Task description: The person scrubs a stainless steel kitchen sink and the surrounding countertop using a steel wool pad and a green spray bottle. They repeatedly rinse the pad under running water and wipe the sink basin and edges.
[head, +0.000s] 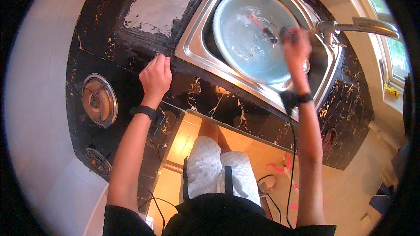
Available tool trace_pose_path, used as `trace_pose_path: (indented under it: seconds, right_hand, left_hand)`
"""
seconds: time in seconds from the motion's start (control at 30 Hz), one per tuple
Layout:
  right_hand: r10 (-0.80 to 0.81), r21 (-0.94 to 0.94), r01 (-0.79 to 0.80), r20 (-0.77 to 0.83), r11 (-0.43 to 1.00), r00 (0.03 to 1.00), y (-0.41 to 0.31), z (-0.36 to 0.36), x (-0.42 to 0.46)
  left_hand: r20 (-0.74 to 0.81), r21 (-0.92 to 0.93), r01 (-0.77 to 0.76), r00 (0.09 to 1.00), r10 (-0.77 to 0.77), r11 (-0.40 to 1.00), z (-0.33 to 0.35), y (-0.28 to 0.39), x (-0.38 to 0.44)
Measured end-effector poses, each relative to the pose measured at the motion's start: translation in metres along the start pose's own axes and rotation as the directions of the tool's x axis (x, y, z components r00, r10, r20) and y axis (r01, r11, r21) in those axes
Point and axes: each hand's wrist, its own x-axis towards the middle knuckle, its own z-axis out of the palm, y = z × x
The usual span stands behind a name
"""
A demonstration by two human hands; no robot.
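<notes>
A round light-blue basin (226, 52) of water sits in the stainless-steel sink (197, 44). Inside the basin lies a slim tool (257, 22) with a pinkish handle and a dark end; its exact kind is unclear. Over the basin's right rim is my right hand (297, 46), blurred, gripping a dark rounded object (289, 35), possibly a scrubber. My left hand (157, 73) is curled into a fist on the black marbled countertop (183, 85), just left of the sink's near corner. Nothing shows in that fist.
A metal faucet (357, 29) stands at the sink's right side by a window (397, 55). Gas burners (99, 100) are set into the counter at left. A pale rectangular patch (160, 3) with dark smeared edges lies beyond my left hand. A black cable (293, 170) hangs from my right wrist.
</notes>
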Motion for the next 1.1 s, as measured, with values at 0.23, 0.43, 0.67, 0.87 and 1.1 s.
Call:
trace_pose_path:
  seconds: [0.23,0.43,0.67,0.87,1.1]
  right_hand:
    - [0.028,0.107,-0.058,0.269,0.993,0.963,-0.040,-0.002,-0.027]
    - [0.103,-0.052,-0.089,0.436,0.995,0.894,-0.004,0.015,-0.037]
    - [-0.176,0.351,0.086,0.234,0.933,0.956,-0.139,0.000,-0.033]
    - [-0.433,0.549,0.212,0.311,0.809,0.846,-0.229,0.040,-0.061]
    - [-0.476,0.419,0.333,0.305,0.845,0.825,-0.255,0.085,-0.062]
  left_hand:
    - [0.000,0.059,0.038,0.999,-0.038,0.998,-0.006,-0.013,-0.011]
    - [-0.012,-0.005,0.013,1.000,-0.013,1.000,0.005,0.004,0.005]
    - [-0.037,0.009,0.013,0.999,-0.013,1.000,-0.003,-0.003,-0.003]
    - [-0.035,-0.003,0.002,0.999,-0.002,1.000,-0.004,-0.002,0.000]
    - [0.005,0.019,0.011,1.000,-0.011,1.000,-0.005,-0.002,-0.001]
